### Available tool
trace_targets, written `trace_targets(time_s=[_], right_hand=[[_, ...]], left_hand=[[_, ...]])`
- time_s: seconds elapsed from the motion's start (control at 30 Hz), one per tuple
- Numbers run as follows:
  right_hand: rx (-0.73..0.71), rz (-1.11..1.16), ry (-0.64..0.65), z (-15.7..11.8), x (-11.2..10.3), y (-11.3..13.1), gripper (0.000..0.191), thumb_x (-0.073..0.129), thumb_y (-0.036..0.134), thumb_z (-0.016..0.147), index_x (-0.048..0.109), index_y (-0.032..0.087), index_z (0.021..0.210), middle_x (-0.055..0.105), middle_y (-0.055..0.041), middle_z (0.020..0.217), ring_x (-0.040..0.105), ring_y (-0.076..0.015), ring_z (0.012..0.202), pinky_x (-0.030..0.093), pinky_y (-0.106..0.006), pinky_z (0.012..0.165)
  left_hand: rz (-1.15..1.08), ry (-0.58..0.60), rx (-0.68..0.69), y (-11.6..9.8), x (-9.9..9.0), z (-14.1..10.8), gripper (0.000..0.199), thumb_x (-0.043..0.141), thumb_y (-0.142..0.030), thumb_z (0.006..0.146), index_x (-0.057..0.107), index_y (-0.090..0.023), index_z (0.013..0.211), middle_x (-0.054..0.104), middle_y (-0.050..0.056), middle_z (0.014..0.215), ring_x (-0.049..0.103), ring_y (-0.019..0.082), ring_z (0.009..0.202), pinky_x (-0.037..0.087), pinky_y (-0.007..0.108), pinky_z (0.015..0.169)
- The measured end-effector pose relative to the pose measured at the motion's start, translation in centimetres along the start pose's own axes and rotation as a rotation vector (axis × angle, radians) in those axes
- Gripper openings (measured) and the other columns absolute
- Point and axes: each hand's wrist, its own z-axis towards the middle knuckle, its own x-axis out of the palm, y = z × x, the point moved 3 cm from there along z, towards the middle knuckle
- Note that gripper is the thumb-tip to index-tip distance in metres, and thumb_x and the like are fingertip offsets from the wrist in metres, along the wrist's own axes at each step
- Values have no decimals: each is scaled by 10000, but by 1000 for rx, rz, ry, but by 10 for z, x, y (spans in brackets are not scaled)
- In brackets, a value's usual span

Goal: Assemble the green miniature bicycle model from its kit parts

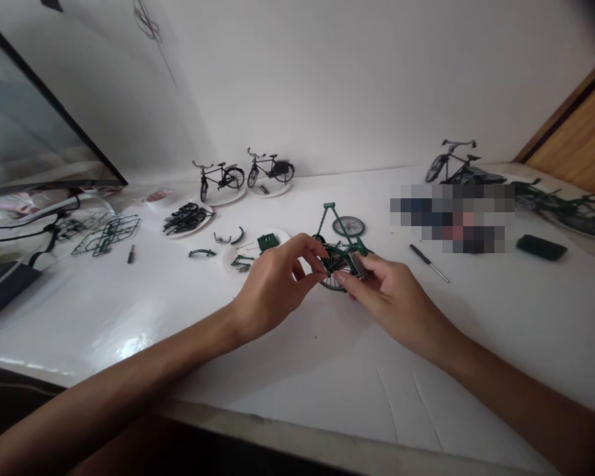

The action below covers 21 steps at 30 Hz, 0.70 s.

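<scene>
A green model bicycle frame (344, 227) with a spoked wheel (333, 284) at its near end is held up over the white table. My right hand (389, 287) is closed around the rear part of this model bicycle, thumb by the wheel's hub. From the left, my left hand (277, 277) pinches at the wheel's middle with thumb and forefinger; whatever lies between those fingertips is too small to make out. Just behind the frame, a loose spoked wheel (348, 226) lies flat on the table.
Behind my left hand, a paper plate (231, 264) carries small green parts. Green sprue frames (106, 235) and a short screwdriver (131, 254) lie left. Finished black model bicycles (221, 177) stand against the wall. A screwdriver (429, 263) and a green block (541, 247) lie right.
</scene>
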Motion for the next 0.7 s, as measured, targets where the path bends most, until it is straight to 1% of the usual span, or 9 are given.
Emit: trace_targets(time_s=[0.07, 0.2, 0.3, 0.43, 0.5, 0.53, 0.63, 0.7], right_hand=[[-10, -19, 0, -1, 0, 0, 208, 557, 397, 934, 639, 210, 896, 597, -13, 830, 578, -179, 757, 436, -301, 646], [-48, -55, -8, -1, 0, 1, 204, 552, 378, 939, 599, 209, 836, 627, -44, 961, 601, -207, 886, 467, -330, 733], [-82, -107, -24, -2, 1, 3, 181, 554, 355, 940, 609, 207, 850, 612, -46, 963, 595, -201, 865, 472, -331, 716], [-125, -146, -45, -3, 4, 7, 166, 553, 323, 936, 638, 200, 865, 599, -52, 952, 591, -202, 855, 469, -325, 690], [-110, -130, -55, -3, 4, 8, 165, 559, 323, 930, 648, 197, 870, 611, -54, 951, 596, -202, 845, 469, -320, 684], [-88, -108, -55, -4, 3, 8, 171, 565, 335, 925, 653, 197, 874, 620, -51, 932, 598, -195, 809, 467, -314, 664], [5, -6, -38, -3, 1, 6, 202, 590, 385, 907, 667, 201, 878, 641, -26, 812, 593, -173, 693, 456, -295, 604], [63, 65, -22, -3, 1, 5, 214, 606, 402, 891, 667, 200, 848, 639, -11, 731, 598, -172, 671, 464, -291, 607]], left_hand=[[-19, 4, -9, 1, 0, 0, 193, 647, -162, 860, 566, -223, 1023, 687, -18, 892, 565, 65, 566, 455, 190, 493], [-63, 19, -23, 4, 0, 0, 160, 646, -186, 868, 578, -215, 1009, 696, -5, 909, 573, 56, 511, 462, 193, 466], [-91, 16, -26, 7, 0, 1, 161, 662, -178, 860, 587, -216, 997, 711, -9, 913, 599, 65, 521, 479, 194, 470], [-74, -14, -19, 6, -2, 3, 145, 676, -158, 851, 589, -212, 954, 727, -26, 863, 615, 78, 532, 498, 203, 491], [-28, -32, 4, 3, -3, 2, 145, 682, -157, 850, 594, -207, 953, 730, -23, 849, 625, 85, 548, 513, 214, 521], [0, -43, 19, 1, -3, 2, 151, 685, -155, 851, 595, -205, 962, 732, -20, 851, 636, 91, 569, 520, 219, 541], [84, -84, 80, -5, -4, 0, 172, 693, -140, 846, 594, -205, 970, 732, -21, 860, 672, 113, 677, 539, 232, 623], [125, -117, 131, -7, -3, -2, 179, 698, -131, 844, 592, -205, 967, 729, -26, 867, 685, 121, 744, 542, 235, 670]])
